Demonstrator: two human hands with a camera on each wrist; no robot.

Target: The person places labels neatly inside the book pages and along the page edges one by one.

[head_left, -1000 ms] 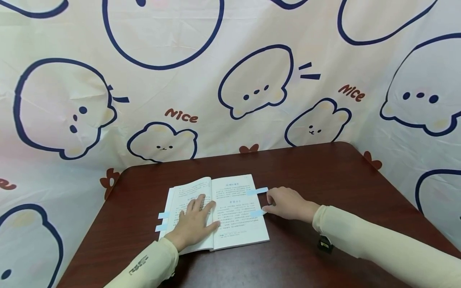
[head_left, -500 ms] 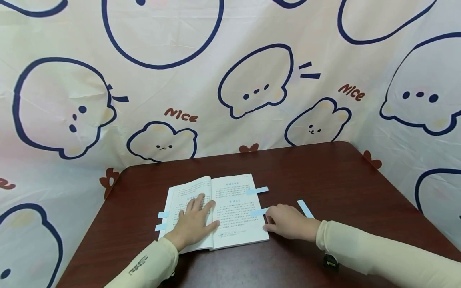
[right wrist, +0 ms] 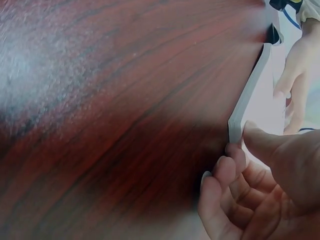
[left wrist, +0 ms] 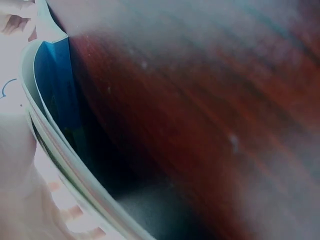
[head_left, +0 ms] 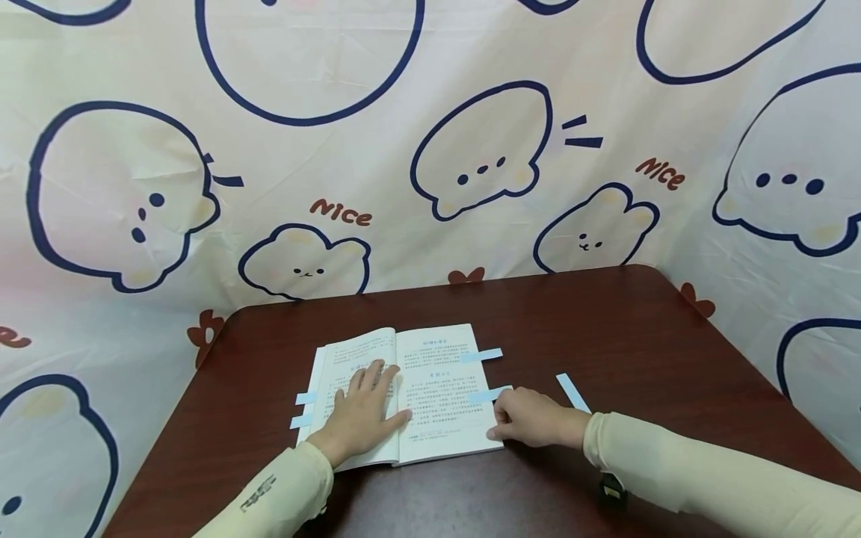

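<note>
An open book lies on the table, printed pages up. My left hand rests on its left page with fingers spread and straight. At the lower right edge of the book, my right hand pinches the page edge, thumb on top and the other fingers curled at the side, as the right wrist view shows with the thumb. Just above that hand, a pale blue sticky tab juts from the right page. A second blue tab sits higher up. The left wrist view shows the book's curved lower edge.
A loose pale blue strip lies on the dark wooden table, right of the book and close behind the right wrist. Two more blue tabs stick out from the book's left edge. A patterned cloth hangs behind the table.
My right hand has moved from the blue tabs down toward the book's lower right corner. The loose blue strip, hidden before, shows beyond the wrist. The left hand has stayed in place.
</note>
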